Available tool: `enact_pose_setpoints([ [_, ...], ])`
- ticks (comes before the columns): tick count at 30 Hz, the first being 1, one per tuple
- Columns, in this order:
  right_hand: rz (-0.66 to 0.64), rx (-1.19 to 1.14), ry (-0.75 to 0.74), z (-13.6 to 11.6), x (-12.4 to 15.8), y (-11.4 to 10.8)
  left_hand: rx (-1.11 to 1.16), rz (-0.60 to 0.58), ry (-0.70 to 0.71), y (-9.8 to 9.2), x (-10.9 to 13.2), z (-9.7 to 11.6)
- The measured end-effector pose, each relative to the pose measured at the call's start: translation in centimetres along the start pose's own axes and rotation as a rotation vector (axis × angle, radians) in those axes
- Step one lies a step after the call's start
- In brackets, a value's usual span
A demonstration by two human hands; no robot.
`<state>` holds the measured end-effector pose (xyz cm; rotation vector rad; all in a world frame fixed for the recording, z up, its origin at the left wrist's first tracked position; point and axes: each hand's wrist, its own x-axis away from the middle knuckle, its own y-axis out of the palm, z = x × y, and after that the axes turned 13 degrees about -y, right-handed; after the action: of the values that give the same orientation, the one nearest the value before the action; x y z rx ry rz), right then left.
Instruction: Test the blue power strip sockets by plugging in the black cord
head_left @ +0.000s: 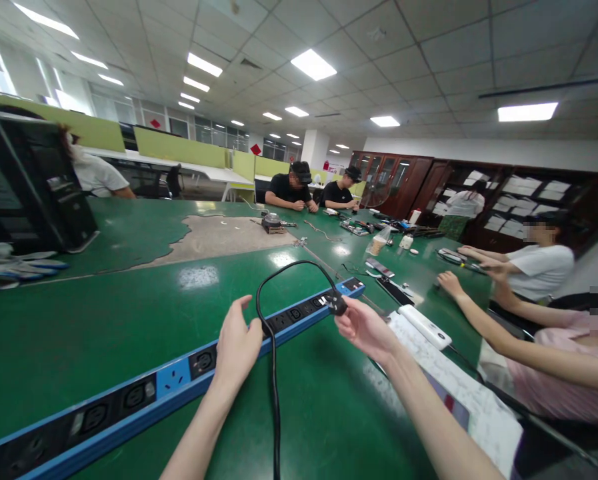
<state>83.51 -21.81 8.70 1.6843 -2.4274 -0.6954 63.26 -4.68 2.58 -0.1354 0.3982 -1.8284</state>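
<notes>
A long blue and black power strip (173, 379) lies diagonally across the green table, its sockets facing up. My right hand (363, 327) holds a black plug (335, 303) between thumb and fingers, just over the strip's far right part. From the plug a black cable (275, 373) arches up and left, then runs down across the strip towards me. My left hand (239, 340) rests on the middle of the strip, left of the cable, with thumb and forefinger apart and the other fingers partly hidden.
At the left stand a black computer case (29, 180) and gloves (16, 263). A white power strip (425, 327) lies on papers (483, 417) at the right. Tools and parts clutter the table's far side. Several people sit around; a person's arm (499, 340) reaches in from the right.
</notes>
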Motion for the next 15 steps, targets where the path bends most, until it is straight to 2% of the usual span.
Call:
enact_pose_setpoints([
  [1,-0.014,0.051,-0.021,0.5,1.0,1.1,0.172,0.035,-0.022,-0.4,0.6,1.3],
  [2,-0.032,0.101,-0.038,0.9,1.9,2.3,0.341,0.008,-0.017,-0.8,1.4,2.8],
  [5,-0.089,0.230,-0.098,1.8,4.4,5.6,0.776,-0.268,-0.056,-2.0,4.8,7.0],
  [7,-0.144,0.301,-0.118,2.2,5.7,7.5,0.931,-0.410,-0.089,-2.6,7.0,9.1],
  [10,-0.234,0.381,-0.121,2.4,7.1,9.6,0.942,-0.426,-0.092,-3.2,9.3,10.5],
  [15,-0.264,0.537,-0.129,2.2,8.5,11.5,0.789,-0.273,-0.032,-4.2,11.3,9.7],
])
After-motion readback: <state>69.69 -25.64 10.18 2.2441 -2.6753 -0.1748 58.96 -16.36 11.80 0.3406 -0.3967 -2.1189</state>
